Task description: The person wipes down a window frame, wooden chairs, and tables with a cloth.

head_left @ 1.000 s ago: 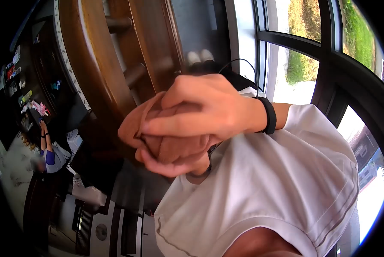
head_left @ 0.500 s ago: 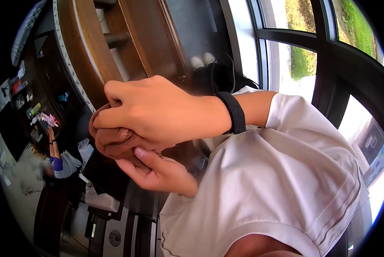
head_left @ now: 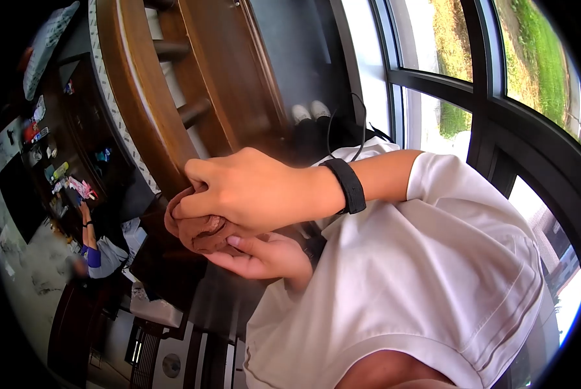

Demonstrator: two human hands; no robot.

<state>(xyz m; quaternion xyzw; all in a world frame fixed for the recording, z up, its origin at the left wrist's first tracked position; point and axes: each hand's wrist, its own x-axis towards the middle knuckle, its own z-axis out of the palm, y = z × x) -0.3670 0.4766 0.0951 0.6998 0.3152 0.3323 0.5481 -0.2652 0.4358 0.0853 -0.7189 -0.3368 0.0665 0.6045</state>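
A reddish-brown lump that looks like clay (head_left: 203, 235) is held between my two hands, its surface creased and cracked. My right hand (head_left: 238, 188), with a black band at the wrist, is over the lump. Its fingers are bent and pressed onto it, partly hiding it. Beneath, my left hand (head_left: 271, 256) cups the lump, with its thumb along the near side. The lump's underside and the left fingertips are hidden.
A curved wooden railing (head_left: 135, 84) runs along the far side of my hands. Dark-framed windows (head_left: 433, 81) are at the right. At the left, another person (head_left: 102, 256) reaches toward a cluttered dark surface. A white box-like object (head_left: 154, 308) stands lower left.
My hands and the lump have shifted right and down in the view, and the background has shifted somewhat too. Both hands keep hold of the lump.
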